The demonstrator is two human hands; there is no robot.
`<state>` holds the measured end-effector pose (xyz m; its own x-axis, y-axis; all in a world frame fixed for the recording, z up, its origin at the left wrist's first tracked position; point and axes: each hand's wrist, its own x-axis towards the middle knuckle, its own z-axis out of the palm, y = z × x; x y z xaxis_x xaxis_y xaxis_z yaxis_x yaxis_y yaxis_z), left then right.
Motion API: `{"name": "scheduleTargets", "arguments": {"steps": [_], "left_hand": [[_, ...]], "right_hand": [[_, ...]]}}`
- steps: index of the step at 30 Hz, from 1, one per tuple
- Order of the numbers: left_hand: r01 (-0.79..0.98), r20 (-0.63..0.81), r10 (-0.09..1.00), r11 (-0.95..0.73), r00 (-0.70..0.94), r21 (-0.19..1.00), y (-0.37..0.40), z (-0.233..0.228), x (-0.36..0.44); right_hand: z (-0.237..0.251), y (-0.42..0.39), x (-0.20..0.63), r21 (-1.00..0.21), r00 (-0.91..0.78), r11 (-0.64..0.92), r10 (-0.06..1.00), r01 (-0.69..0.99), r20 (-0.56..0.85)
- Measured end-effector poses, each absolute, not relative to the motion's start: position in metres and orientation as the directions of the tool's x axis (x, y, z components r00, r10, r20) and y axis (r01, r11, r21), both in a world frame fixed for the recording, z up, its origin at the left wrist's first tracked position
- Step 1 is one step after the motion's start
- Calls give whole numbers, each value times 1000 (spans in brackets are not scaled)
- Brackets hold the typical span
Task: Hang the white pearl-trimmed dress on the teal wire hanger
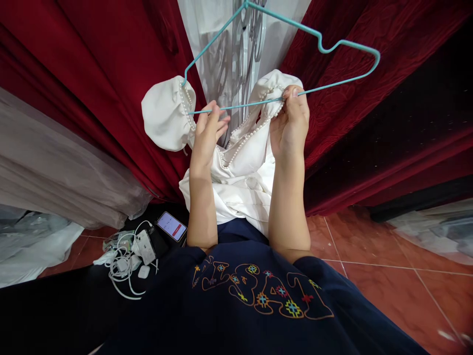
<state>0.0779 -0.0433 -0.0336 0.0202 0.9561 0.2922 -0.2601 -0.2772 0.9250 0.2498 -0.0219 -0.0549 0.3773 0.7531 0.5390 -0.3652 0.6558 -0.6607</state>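
A light-blue wire hanger [244, 105] is held up in front of me, its lower bar running nearly level between my hands. My left hand [207, 130] has thumb and forefinger on that bar, the other fingers loosely extended. At the bar's right part, my right hand [291, 118] pinches the hanger beside the bunched, pearl-trimmed edge of a white dress [249, 153]. One puffy sleeve [164, 114] hangs at the hanger's left end; the other sleeve [279, 79] is bunched behind my right fingers. The rest of the dress drapes down onto my lap.
Dark red curtains or gowns [129, 98] hang on both sides. On a black surface to the left lie a lit phone [171, 226], a white power strip [145, 246] and tangled white cables [123, 268]. Red floor tiles [373, 246] show at right, near sheer fabric [439, 227].
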Motion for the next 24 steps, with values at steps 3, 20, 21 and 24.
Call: {"name": "scheduleTargets", "arguments": {"steps": [3, 20, 21, 24], "left_hand": [[-493, 376, 923, -367, -85, 789, -31, -38, 93], [-429, 425, 892, -448, -153, 784, -35, -37, 78], [-439, 428, 892, -447, -148, 779, -35, -37, 78], [-464, 436, 888, -450, -144, 763, -32, -39, 77]], "right_hand": [[-56, -29, 250, -721, 370, 612, 784, -326, 498], [6, -39, 346, -661, 680, 664, 307, 348, 666], [13, -38, 342, -641, 641, 681, 324, 352, 696], [29, -31, 332, -603, 540, 717, 372, 349, 755]]}}
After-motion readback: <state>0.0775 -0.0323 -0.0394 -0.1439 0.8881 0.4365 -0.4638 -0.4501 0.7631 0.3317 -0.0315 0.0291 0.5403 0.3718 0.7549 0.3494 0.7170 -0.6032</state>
